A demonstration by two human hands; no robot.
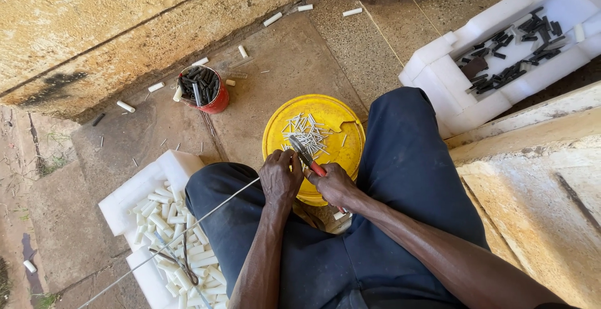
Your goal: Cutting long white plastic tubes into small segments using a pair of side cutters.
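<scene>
My left hand [280, 176] grips the end of a long thin wire [188, 228] that runs down and left across my left knee. My right hand [335, 184] is closed on red-handled pliers [308, 158], whose jaws meet the wire at my left fingertips. Both hands hover over the near rim of an upturned yellow bucket [341, 149]. Several short cut wire pieces [307, 135] lie scattered on top of the bucket.
A white foam tray [128, 195] of white tube pieces sits by my left knee. A red tin [206, 90] of dark pieces stands beyond. Another foam tray [451, 71] with dark pieces lies upper right, beside a stone step [532, 184]. White tubes litter the concrete floor.
</scene>
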